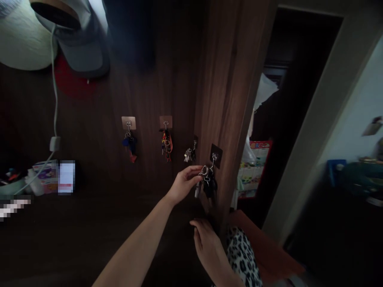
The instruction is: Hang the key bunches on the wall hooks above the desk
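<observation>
My left hand (pixel 186 183) reaches to the right with thumb and fingers pinched at the metal ring of a bunch of keys (pixel 208 185). That bunch hangs from a hook (pixel 215 155) on the side panel; dark pieces dangle below the ring. Lower down, my right hand (pixel 207 241) is held in the air below the bunch, its fingers loosely bent and apart, with nothing seen in it. Close to my left fingers, a smaller set of silver keys (pixel 188 154) hangs on another hook.
Two more key bunches, one blue (pixel 129 141) and one red and yellow (pixel 166 143), hang on the back panel. Caps (pixel 83 56) and a white cable (pixel 55 95) are at upper left. A wooden panel edge (pixel 239 79) stands right of the hooks, beside a doorway.
</observation>
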{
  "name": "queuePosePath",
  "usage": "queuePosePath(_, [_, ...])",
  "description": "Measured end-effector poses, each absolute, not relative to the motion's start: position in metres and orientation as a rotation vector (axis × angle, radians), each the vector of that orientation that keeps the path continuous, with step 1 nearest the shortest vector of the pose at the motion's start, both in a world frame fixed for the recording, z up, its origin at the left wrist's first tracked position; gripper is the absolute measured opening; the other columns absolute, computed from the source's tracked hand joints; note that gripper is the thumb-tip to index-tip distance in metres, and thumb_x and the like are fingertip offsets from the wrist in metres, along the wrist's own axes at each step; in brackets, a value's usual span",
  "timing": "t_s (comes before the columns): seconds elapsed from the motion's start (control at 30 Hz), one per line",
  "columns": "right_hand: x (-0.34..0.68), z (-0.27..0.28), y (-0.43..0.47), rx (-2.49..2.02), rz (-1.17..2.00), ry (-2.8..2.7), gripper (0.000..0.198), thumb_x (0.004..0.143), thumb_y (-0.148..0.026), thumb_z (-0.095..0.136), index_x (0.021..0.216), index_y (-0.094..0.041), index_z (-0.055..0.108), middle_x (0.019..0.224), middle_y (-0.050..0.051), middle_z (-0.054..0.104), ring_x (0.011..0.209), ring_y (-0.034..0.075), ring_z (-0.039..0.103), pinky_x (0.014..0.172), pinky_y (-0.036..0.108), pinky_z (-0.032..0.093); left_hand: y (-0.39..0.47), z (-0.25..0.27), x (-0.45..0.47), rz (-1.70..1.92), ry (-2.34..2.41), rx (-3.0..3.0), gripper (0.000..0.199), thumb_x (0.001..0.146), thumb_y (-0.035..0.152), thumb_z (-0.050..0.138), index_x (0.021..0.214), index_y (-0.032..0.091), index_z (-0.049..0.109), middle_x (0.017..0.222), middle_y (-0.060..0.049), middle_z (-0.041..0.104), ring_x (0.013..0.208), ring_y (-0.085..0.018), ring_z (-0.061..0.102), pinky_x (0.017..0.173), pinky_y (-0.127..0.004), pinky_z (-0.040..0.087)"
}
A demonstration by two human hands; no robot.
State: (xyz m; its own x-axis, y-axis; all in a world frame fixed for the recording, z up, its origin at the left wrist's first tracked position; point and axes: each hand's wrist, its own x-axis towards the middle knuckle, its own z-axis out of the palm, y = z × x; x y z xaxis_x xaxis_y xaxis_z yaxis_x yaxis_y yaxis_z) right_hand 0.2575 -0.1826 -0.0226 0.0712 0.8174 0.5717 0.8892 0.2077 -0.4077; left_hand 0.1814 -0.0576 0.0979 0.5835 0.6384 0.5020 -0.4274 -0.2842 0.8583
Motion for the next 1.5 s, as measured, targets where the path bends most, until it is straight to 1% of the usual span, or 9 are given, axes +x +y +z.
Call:
queuePosePath(0.13, [0.257,-0.024,-0.182,-1.576,-0.117,-1.726,0.033,0.081,-0.005,0.034,0.097,-0.020,0.059,0.093,0.006,0.063,0.091,0.020,0.061,0.078,0.033,0.051,-0.064,0.086,0.166,1.073,0.273,1.559,0.032,0.072,0.025,0.067,0.103,0.016,0.062,0.108,-0.009,0.066,0.102,-0.020,0.059,0.090,-0.033,0.045])
queuePosePath(0.5, [0.258,-0.021,-0.184,-1.538,-0.039,-1.761,0.033,0.084,-0.005,0.034,0.101,-0.021,0.057,0.095,0.006,0.062,0.090,0.018,0.060,0.075,0.031,0.049,-0.044,0.028,0.059,1.205,0.904,1.685,0.021,0.070,0.030,0.064,0.087,0.017,0.066,0.085,-0.005,0.071,0.085,-0.020,0.064,0.083,-0.033,0.047])
queuePosePath(0.7, [0.258,-0.023,-0.183,-1.559,-0.069,-1.791,0.028,0.085,-0.008,0.036,0.099,-0.021,0.057,0.090,0.004,0.061,0.086,0.019,0.059,0.074,0.032,0.047,-0.061,0.019,0.006,1.128,1.124,1.668,0.023,0.067,0.034,0.065,0.084,0.020,0.068,0.082,-0.003,0.071,0.081,-0.020,0.065,0.080,-0.032,0.047])
queuePosePath(0.83, [0.257,-0.023,-0.183,-1.533,-0.103,-1.821,0.025,0.084,-0.009,0.037,0.093,-0.022,0.057,0.090,0.004,0.060,0.085,0.018,0.057,0.075,0.032,0.045,-0.073,0.015,-0.005,1.199,1.169,1.610,0.021,0.066,0.034,0.066,0.082,0.021,0.069,0.083,-0.003,0.071,0.085,-0.022,0.064,0.082,-0.032,0.047])
queuePosePath(0.97, [0.244,-0.013,-0.182,-1.513,-0.060,-1.894,0.022,0.083,-0.010,0.042,0.088,-0.023,0.059,0.090,0.002,0.061,0.085,0.018,0.056,0.077,0.032,0.043,-0.078,0.018,-0.005,1.259,1.170,1.517,0.025,0.067,0.039,0.066,0.084,0.021,0.068,0.082,-0.004,0.070,0.078,-0.020,0.063,0.077,-0.030,0.047])
queuePosePath(1.07, [0.228,0.001,-0.178,-1.434,0.160,-1.944,0.021,0.083,-0.011,0.044,0.085,-0.024,0.061,0.087,0.001,0.063,0.085,0.016,0.057,0.078,0.030,0.043,-0.082,0.024,-0.005,1.217,1.149,1.514,0.028,0.066,0.041,0.067,0.084,0.020,0.069,0.068,-0.001,0.065,0.066,-0.016,0.057,0.065,-0.025,0.043])
queuePosePath(1.2, [0.208,0.025,-0.166,-1.180,0.709,-1.929,0.019,0.085,-0.018,0.045,0.090,-0.023,0.063,0.088,0.000,0.065,0.085,0.014,0.059,0.078,0.027,0.043,-0.088,0.023,-0.008,1.203,0.997,1.345,0.032,0.066,0.046,0.069,0.080,0.017,0.069,0.044,0.007,0.037,0.048,-0.008,0.037,0.050,-0.020,0.030])
queuePosePath(1.33, [0.191,0.042,-0.149,-0.831,1.231,-1.779,0.021,0.081,-0.024,0.053,0.101,-0.022,0.061,0.076,-0.002,0.060,0.068,0.010,0.056,0.067,0.025,0.044,-0.098,0.019,-0.011,1.174,0.744,1.090,0.031,0.061,0.043,0.075,0.078,0.018,0.067,0.046,0.009,0.030,0.046,-0.005,0.028,0.049,-0.019,0.027])
queuePosePath(1.5, [0.174,0.062,-0.129,-0.456,1.378,-1.375,0.034,0.070,-0.021,0.066,0.104,-0.023,0.061,0.057,-0.009,0.043,0.049,0.005,0.036,0.054,0.022,0.037,-0.108,0.036,-0.005,1.250,0.422,0.974,0.029,0.064,0.031,0.075,0.092,0.025,0.069,0.041,0.011,0.015,0.044,-0.005,0.019,0.053,-0.020,0.030])
